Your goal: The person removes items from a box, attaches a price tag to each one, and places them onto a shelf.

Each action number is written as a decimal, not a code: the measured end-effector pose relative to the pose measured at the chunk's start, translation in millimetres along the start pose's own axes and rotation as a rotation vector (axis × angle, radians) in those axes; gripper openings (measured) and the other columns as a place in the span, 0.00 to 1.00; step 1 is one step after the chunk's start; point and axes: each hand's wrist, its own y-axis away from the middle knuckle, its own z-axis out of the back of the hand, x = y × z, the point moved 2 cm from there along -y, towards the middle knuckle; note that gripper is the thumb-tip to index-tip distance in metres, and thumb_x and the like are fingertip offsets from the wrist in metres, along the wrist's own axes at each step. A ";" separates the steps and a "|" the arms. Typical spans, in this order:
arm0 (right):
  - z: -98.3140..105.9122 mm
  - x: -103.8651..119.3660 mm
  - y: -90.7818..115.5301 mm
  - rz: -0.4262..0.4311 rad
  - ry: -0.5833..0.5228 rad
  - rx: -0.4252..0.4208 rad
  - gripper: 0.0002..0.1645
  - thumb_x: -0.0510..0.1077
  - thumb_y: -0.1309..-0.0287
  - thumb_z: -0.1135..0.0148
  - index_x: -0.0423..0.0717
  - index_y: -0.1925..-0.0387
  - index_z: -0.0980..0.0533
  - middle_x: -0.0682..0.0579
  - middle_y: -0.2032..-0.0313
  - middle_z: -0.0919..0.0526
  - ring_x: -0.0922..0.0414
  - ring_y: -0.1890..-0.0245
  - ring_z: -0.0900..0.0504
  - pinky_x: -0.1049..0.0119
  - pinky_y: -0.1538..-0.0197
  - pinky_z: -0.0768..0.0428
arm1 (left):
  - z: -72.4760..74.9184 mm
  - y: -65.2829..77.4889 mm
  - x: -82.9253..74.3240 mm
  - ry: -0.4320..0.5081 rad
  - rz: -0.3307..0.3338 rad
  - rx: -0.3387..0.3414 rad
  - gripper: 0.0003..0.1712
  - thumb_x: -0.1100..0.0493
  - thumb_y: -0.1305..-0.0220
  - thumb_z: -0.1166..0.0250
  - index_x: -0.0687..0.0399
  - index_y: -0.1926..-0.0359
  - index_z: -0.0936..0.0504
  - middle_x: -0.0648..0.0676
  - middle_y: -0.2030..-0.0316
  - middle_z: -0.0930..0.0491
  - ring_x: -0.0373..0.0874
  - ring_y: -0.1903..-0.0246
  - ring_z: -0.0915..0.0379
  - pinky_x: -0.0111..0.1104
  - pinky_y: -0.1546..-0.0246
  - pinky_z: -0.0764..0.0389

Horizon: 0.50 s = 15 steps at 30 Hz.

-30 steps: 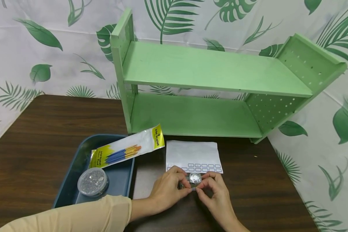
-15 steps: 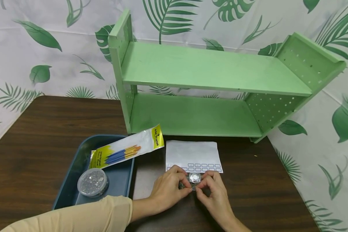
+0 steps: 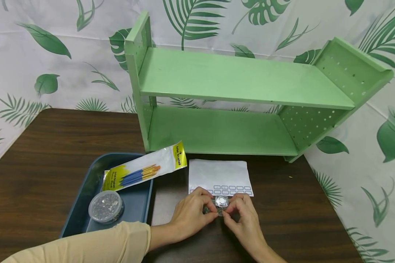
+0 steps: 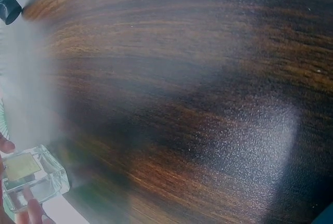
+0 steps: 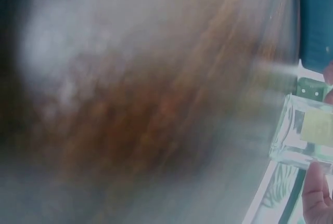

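Observation:
A small clear glass perfume bottle with a square, shiny top is between my two hands, at the front edge of a white label sheet. The left hand holds its left side, thumb and index fingertips together at the near face. From the other side, the right hand pinches at the same face, its fingertips close to the left thumb. Thick glass walls of the bottle show in the left wrist view, with a pale yellow rectangle on it. Fingers hide much of the bottle.
A blue tray on the left holds a round clear tub and a brush packet lying across its rim. Behind the sheet stands a green two-tier shelf on the dark wooden table.
The right hand's fingers shift very slightly at the bottle's near face. Both hands and the bottle otherwise keep their place.

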 end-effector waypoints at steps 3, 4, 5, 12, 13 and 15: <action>0.2 -0.3 -0.3 -0.002 -0.023 0.009 0.28 0.19 0.74 0.30 0.44 0.73 0.32 0.51 0.62 0.30 0.65 0.67 0.29 0.76 0.72 0.24 | -0.1 0.0 0.5 0.005 -0.008 -0.003 0.05 0.55 0.54 0.27 0.41 0.78 0.17 0.44 0.59 0.22 0.37 0.63 0.24 0.26 0.73 0.28; 0.2 -0.5 -0.4 -0.002 -0.029 0.011 0.29 0.18 0.75 0.30 0.43 0.71 0.32 0.51 0.62 0.30 0.65 0.67 0.28 0.76 0.73 0.24 | -0.1 0.0 0.7 0.005 -0.009 -0.004 0.05 0.55 0.53 0.27 0.41 0.78 0.17 0.44 0.59 0.22 0.38 0.63 0.24 0.26 0.72 0.28; 0.2 -0.8 -0.5 -0.003 -0.029 0.013 0.29 0.18 0.75 0.29 0.42 0.70 0.32 0.51 0.61 0.29 0.64 0.67 0.28 0.75 0.73 0.23 | -0.1 0.0 0.8 0.005 -0.011 -0.004 0.05 0.56 0.53 0.27 0.41 0.78 0.17 0.45 0.59 0.22 0.38 0.62 0.24 0.27 0.71 0.27; -0.2 -2.9 -0.8 -0.021 -0.025 0.012 0.32 0.18 0.77 0.27 0.41 0.67 0.29 0.53 0.63 0.26 0.63 0.68 0.25 0.76 0.74 0.22 | 2.1 0.1 0.9 0.014 -0.006 0.000 0.05 0.55 0.52 0.28 0.42 0.78 0.17 0.45 0.57 0.20 0.39 0.59 0.23 0.28 0.69 0.25; -0.3 -3.0 -0.9 -0.024 -0.027 0.012 0.32 0.18 0.77 0.27 0.41 0.67 0.29 0.53 0.63 0.26 0.62 0.68 0.24 0.76 0.74 0.22 | 2.6 0.1 0.8 0.017 -0.005 0.000 0.06 0.55 0.52 0.28 0.43 0.78 0.17 0.45 0.57 0.20 0.39 0.59 0.23 0.28 0.69 0.25; -0.3 -2.8 -1.2 -0.029 -0.031 0.014 0.32 0.19 0.76 0.26 0.41 0.66 0.29 0.53 0.63 0.26 0.61 0.68 0.24 0.76 0.73 0.22 | 3.5 0.4 0.7 0.020 -0.005 0.000 0.06 0.55 0.52 0.27 0.43 0.79 0.17 0.46 0.57 0.20 0.40 0.58 0.23 0.28 0.69 0.25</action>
